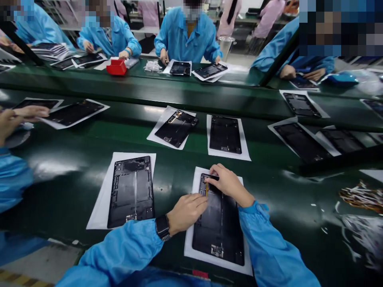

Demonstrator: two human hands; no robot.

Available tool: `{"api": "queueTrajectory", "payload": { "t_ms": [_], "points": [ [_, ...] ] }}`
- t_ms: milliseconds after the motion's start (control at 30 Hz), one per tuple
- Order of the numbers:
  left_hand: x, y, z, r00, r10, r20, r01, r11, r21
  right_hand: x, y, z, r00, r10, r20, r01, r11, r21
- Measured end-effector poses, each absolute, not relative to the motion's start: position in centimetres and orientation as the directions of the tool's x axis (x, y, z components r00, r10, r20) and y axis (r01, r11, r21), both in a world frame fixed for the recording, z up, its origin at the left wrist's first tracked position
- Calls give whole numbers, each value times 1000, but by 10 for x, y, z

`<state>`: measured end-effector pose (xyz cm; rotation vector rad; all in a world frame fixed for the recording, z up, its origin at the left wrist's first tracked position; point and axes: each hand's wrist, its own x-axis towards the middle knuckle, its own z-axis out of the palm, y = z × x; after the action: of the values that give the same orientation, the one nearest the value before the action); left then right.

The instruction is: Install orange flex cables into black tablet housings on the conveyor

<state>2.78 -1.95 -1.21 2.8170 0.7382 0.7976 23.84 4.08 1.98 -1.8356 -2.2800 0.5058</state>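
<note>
In the head view, the left hand is resting on the near tablet back panel, its fingers pressing down beside a thin yellow strip near the panel's upper left corner. The right hand is lying over the panel's top edge, its fingertips pinching together at the strip's upper end; whether they are actually gripping the strip or only touching it is too small to make out. The panel is lying on a white sheet on the green belt, directly in front of the person, and the hands are hiding part of its upper area. A smartwatch is sitting on the left wrist, below a blue sleeve.

A second panel is lying on its own sheet just to the left, fully visible. Farther along the belt, more panels are lying well apart. At the left edge, a co-worker's hand is being cut off by the frame.
</note>
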Motion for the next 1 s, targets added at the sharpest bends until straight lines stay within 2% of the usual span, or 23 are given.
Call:
{"api": "queueTrajectory", "payload": {
  "t_ms": [167, 700, 867, 1000],
  "points": [
    [28, -19, -9, 802, 467, 372, 433, -884, 177, 242, 45, 19, -205, 974, -93, 911, 155, -382],
    [33, -20, -4, 816, 460, 351, 430, -888, 164, 243, 42, 20, -196, 976, -93, 914, 148, -377],
    [30, -16, 7, 845, 476, 245, 421, -873, 246, 253, 30, 36, -228, 969, -94, 851, 151, -503],
    [23, -11, 16, 884, 436, 170, 378, -880, 288, 264, 3, 59, -234, 964, -126, 798, 116, -592]
  ]
}}
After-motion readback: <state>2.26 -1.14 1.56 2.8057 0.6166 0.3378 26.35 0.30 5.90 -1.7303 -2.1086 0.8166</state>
